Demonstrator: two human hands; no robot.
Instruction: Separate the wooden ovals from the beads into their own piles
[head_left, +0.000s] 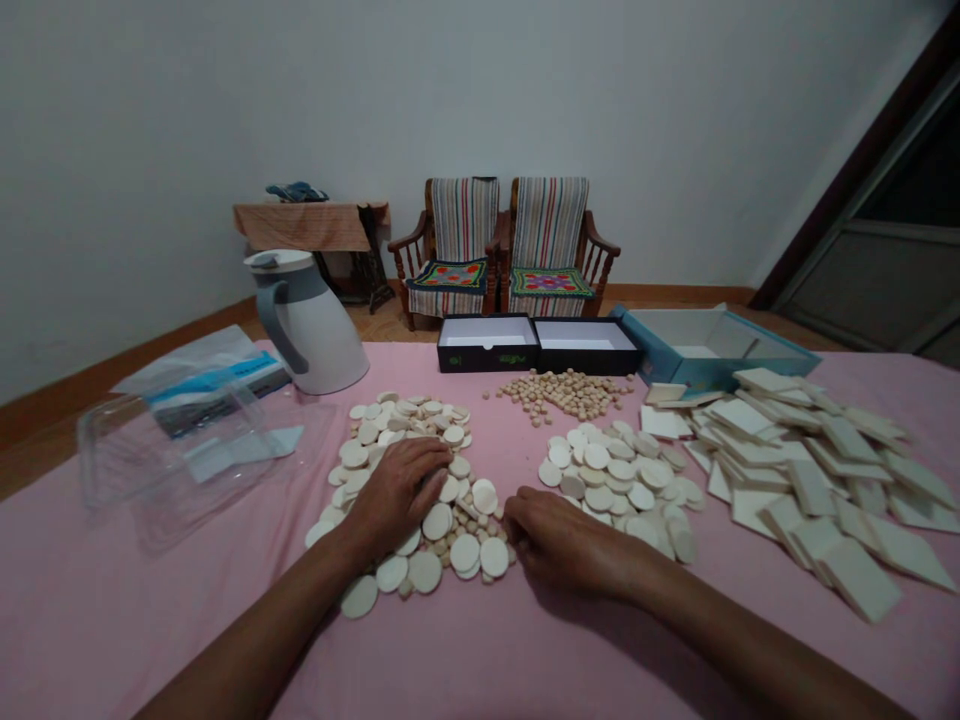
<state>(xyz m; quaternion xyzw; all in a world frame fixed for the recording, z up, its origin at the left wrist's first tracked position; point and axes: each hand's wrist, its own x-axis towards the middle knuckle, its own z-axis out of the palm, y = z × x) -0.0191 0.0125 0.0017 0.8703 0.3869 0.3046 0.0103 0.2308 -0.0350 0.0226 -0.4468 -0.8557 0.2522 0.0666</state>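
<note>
Far left of a mixed heap [437,521] of pale discs and small pieces, a clear plastic container [112,460] lies on a pink cloth [420,670], a blue-and-white packet [217,385] beside it. A white and grey jug [322,340] stands beyond the heap, to its left. The person's left hand [405,485] rests palm down on the heap, fingers loosely bent and thumb a little apart; whether it grips a disc cannot be told. Two open black boxes [489,357] stand side by side beyond the heap, to its right. The right hand [551,535] is at the heap's right edge, fingers curled under; with the fingertips hidden, what it may be pinching cannot be told. Behind and right of the heap are loose small pieces [577,395]; nearer, just right of it, is a pile of discs [607,465]. An open blue box [682,372] and a large pile of square tiles [810,460] are well to the heap's right. Judging by these single-kind piles, the sorting looks well along, yet the heap under the hands is mixed, with many discs and small pieces unseparated.
</note>
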